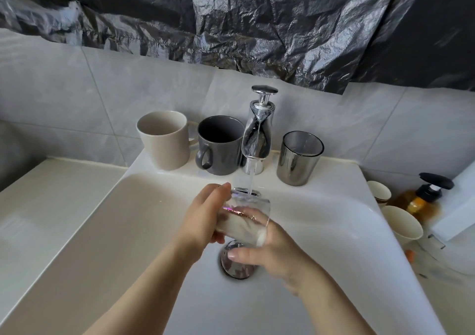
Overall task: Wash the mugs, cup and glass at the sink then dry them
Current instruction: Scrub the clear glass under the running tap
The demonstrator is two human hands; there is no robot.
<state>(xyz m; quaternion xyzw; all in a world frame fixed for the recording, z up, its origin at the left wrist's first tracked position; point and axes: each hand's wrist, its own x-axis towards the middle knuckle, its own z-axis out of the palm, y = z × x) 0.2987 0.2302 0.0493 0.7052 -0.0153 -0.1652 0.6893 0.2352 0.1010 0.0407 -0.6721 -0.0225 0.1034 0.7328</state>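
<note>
A clear glass (253,207) is tilted under the running water from the chrome tap (257,134), over the white sink (128,232). My left hand (203,214) grips the glass from the left side. My right hand (267,255) holds it from below and the right, thumb stretched out under it. On the ledge behind the basin stand a beige mug (164,139), a dark grey mug (219,145) and a silvery mirrored cup (299,158), all upright.
The chrome drain plug (236,265) lies under my hands. To the right of the sink stand two pale cups (401,225) and an amber pump bottle (426,196). A crumpled black plastic sheet (231,13) covers the wall above the grey tiles.
</note>
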